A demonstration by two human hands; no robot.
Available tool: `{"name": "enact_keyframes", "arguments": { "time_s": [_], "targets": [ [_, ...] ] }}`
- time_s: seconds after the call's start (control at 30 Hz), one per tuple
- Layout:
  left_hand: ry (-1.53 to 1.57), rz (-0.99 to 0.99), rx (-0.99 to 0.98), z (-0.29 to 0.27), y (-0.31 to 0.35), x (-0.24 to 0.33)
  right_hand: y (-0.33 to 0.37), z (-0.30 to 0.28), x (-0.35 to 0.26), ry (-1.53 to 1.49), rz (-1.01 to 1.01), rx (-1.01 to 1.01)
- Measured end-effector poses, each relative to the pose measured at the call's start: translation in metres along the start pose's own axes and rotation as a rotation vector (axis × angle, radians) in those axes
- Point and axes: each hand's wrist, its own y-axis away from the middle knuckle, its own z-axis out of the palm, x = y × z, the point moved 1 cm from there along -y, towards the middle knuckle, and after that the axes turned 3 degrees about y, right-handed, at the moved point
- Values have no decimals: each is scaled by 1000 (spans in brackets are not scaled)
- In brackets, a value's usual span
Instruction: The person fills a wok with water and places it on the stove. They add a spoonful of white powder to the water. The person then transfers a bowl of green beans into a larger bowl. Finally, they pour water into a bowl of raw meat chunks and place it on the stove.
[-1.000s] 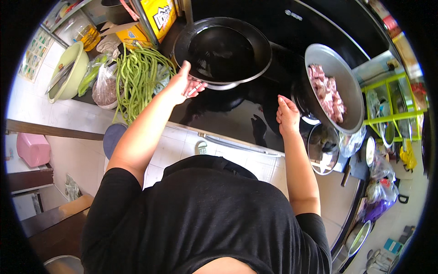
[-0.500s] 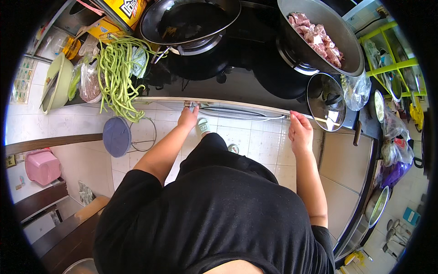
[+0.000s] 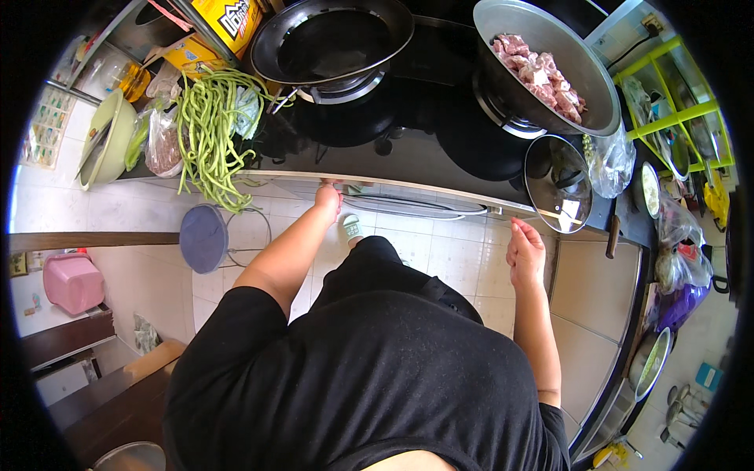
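Note:
My left hand (image 3: 329, 201) reaches to the front edge of the black stove top (image 3: 314, 159), its fingers closed round a small stove knob there, mostly hidden by the hand. My right hand (image 3: 525, 250) hangs in the air below the right part of that edge, fingers loosely curled and nothing visible in them. Above my left hand a black wok (image 3: 334, 43) sits on the left burner, bare inside. A large grey pot (image 3: 591, 90) holding chunks of raw meat (image 3: 542, 72) rests on the right burner. A glass lid (image 3: 550, 200) lies near my right hand.
Long green beans (image 3: 208, 129) droop over the counter's left edge beside a pale green bowl (image 3: 118, 141). A knife handle (image 3: 613, 237) juts out at the right, near plastic bags (image 3: 613, 161) and a green rack (image 3: 675, 118). A round blue-grey stool (image 3: 203, 239) stands on the floor.
My right hand has drawn back from the stove's front edge, down and slightly right. My left hand stays at the edge, its wrist turned and fingers tucked further in.

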Motion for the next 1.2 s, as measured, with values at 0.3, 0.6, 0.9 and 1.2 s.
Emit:
{"name": "enact_keyframes", "arguments": {
  "time_s": [0.3, 0.6, 0.9, 1.2],
  "targets": [
    [119, -156, -94, -6, 7, 11, -9, 15, 5, -31, 2, -89],
    [125, -195, -159, -10, 12, 18, -10, 35, 5, -43, 44, -139],
    [89, -165, -245, -15, 3, 15, 12, 46, 7, -70, 16, -82],
    [33, -215, -329, -26, 2, 22, 44, 105, 28, -126, 102, -44]
  ]
}}
